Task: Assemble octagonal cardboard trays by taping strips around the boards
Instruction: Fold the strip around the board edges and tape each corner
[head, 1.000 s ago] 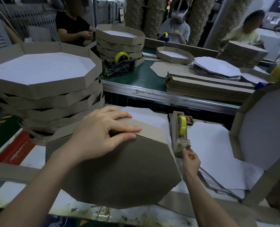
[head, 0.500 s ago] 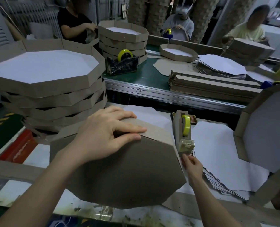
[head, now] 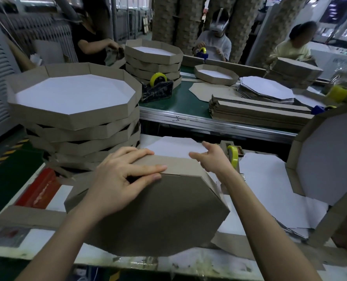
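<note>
An octagonal brown board [head: 158,216] stands tilted toward me on the worktable, its back side facing me. A cardboard strip [head: 180,166] is wrapped along its top edges. My left hand [head: 126,175] presses on the top edge, fingers laid flat over the strip and thumb on the board's face. Above the top right corner is my right hand [head: 211,157], its fingers stretched out to the left. I cannot make out any clear tape in it. A tape dispenser with a yellow roll [head: 232,155] stands just behind my right wrist.
A tall stack of finished trays [head: 73,118] fills the left. White octagonal boards [head: 270,189] lie to the right, and another tray [head: 330,159] leans at the far right. Beyond are a green conveyor [head: 180,102], folded strips [head: 259,112], a black dispenser [head: 158,90] and three people.
My right hand left the dispenser's cutter and rose to the tray's top right corner. My left hand stayed pressed on the top edge.
</note>
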{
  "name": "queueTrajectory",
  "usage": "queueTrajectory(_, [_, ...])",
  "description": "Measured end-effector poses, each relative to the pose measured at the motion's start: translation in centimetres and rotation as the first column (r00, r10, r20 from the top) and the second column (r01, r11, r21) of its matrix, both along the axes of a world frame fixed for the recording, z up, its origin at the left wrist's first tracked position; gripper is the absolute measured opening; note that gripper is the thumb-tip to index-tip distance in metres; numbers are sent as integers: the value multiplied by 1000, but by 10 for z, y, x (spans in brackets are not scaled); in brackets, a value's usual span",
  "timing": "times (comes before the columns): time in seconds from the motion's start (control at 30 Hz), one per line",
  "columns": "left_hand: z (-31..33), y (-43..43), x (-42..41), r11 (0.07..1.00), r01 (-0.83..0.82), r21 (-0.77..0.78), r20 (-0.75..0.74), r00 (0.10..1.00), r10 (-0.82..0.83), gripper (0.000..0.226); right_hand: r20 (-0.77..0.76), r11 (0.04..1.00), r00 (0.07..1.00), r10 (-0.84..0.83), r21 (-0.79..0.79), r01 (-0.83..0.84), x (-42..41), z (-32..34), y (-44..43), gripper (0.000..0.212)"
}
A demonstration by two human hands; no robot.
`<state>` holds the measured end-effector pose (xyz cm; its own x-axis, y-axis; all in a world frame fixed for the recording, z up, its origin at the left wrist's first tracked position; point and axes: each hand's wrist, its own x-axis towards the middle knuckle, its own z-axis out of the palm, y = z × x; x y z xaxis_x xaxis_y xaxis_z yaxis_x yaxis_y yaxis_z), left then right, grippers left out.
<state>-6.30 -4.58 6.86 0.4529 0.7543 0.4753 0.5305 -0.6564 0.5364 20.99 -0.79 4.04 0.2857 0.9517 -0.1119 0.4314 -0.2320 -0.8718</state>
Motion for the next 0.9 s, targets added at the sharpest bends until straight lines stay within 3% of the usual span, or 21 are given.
queueTrajectory(0.07, [-1,0,-12,1000,1,-31,27,1000,0,24,-25,999,999,32,41,-31,-19,21,-8,66])
queueTrajectory(0.2, [4,-4,-21,999,40,-32,-23,999,-41,28,-189,982,978,83,183,-48,-52,59,-23,14])
queueTrajectory(0.23, [5,-5,-21,998,58,-27,-40,997,-59,25,-257,977,962,89,210,-34,-59,66,-28,11])
queueTrajectory(0.4, [4,-9,-24,994,113,-8,-39,993,-114,22,-517,973,843,148,231,-29,-86,88,-60,27])
queueTrajectory(0.6, [-3,-7,-25,997,78,-24,-64,995,-79,45,-531,987,839,123,153,-48,-114,87,-101,40])
queueTrajectory(0.77, [-4,-4,-28,991,134,-9,-98,986,-134,79,-577,997,815,54,77,-11,-127,77,-122,30])
queueTrajectory(0.9, [-3,-6,-30,978,181,101,-189,969,-160,68,-593,999,805,18,44,10,-133,63,-132,29])
